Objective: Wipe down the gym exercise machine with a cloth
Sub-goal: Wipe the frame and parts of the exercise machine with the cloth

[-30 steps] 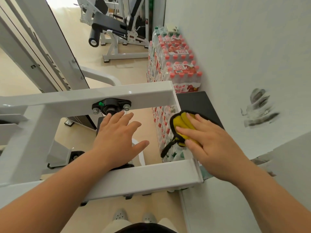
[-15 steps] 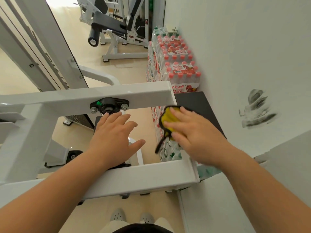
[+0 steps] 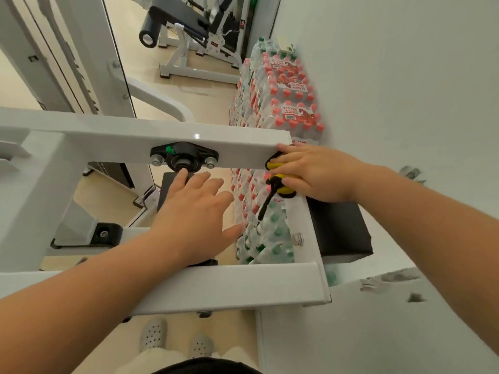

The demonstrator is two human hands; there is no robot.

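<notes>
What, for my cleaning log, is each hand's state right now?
Left hand: open, fingers spread, holding nothing.
Right hand: closed on the yellow cloth, holding it at the corner of the white frame.

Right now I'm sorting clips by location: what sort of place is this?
Probably a gym: a white machine frame up close, a padded bench machine behind, bottled water packs stacked by the wall.
</notes>
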